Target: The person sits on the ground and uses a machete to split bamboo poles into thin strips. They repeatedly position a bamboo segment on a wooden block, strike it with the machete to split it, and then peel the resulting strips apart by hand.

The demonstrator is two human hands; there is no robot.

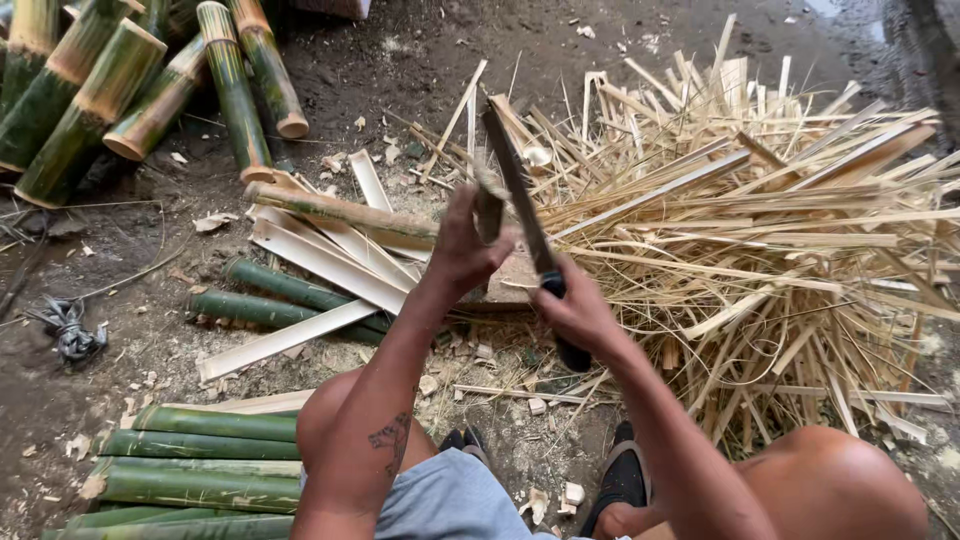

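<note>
My right hand (578, 312) grips the dark handle of a long machete (517, 185), its blade pointing up and away from me. My left hand (462, 245) holds a short upright piece of bamboo (488, 205) right beside the blade. The blade edge rests against or next to that piece; the exact contact is hard to tell. Both hands are above the dirt ground between my knees.
A big heap of pale bamboo splints (760, 220) lies to the right. Split green bamboo slats (200, 460) are stacked at lower left, more slats (320, 260) ahead of my left hand, whole bamboo sections (110, 90) at upper left. A knotted cord (70, 330) lies on the left.
</note>
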